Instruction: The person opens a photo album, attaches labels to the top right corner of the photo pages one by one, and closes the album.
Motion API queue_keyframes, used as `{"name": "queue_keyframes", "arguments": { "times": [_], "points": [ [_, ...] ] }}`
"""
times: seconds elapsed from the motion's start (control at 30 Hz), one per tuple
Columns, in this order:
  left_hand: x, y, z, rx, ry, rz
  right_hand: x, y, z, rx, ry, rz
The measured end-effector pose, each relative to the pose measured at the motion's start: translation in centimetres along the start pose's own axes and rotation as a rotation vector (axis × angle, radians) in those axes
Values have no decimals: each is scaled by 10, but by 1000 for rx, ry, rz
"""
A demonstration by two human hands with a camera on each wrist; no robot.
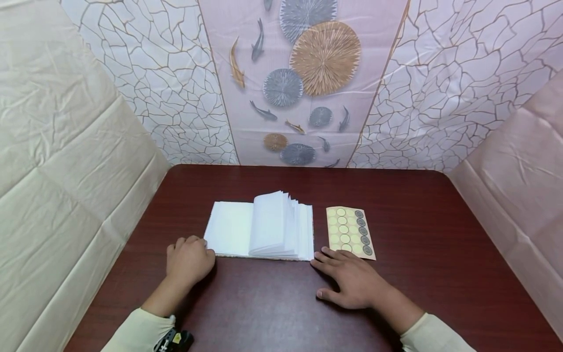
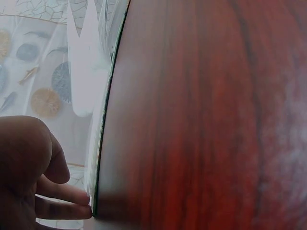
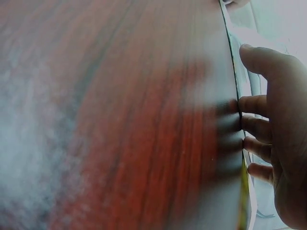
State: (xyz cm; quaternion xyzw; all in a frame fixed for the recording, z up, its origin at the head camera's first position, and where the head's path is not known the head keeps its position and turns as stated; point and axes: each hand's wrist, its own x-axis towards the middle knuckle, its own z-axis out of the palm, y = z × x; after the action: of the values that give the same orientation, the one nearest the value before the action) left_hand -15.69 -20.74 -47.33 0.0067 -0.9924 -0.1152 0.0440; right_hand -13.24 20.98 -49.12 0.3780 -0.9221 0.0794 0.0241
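A notebook (image 1: 230, 227) with blank white pages lies open on the table, and several of its pages (image 1: 268, 222) stand up near the middle. Beside its near left corner is my left hand (image 1: 189, 259), fingers bent, fingertips right at the edge of the cover. In the left wrist view those fingertips (image 2: 81, 211) meet the notebook's edge. My right hand (image 1: 352, 278) lies with fingers spread, palm down, its fingertips between the notebook's near right corner and a pale yellow sheet of round stickers (image 1: 349, 230). The hand overlaps the sheet's near edge; the sheet's right column is dark grey.
The dark red-brown wooden table (image 1: 272, 303) has rounded far corners. Patterned cloth (image 1: 299, 122) hangs behind it, and beige cloth walls (image 1: 66, 146) rise at both sides. A black device (image 1: 173, 340) is strapped at the left sleeve.
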Motion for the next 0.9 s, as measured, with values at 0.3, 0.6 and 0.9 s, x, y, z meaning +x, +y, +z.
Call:
{"name": "queue_keyframes", "arguments": {
  "times": [0.3,0.6,0.9],
  "points": [
    [1,4,-2,28,-29,-8,1,0,-1,8,-27,11],
    [5,31,3,-25,169,199,0,-2,-1,4,-17,5],
    [12,64,11,-136,174,490,-1,-2,1,9,8,0]
  ]
}}
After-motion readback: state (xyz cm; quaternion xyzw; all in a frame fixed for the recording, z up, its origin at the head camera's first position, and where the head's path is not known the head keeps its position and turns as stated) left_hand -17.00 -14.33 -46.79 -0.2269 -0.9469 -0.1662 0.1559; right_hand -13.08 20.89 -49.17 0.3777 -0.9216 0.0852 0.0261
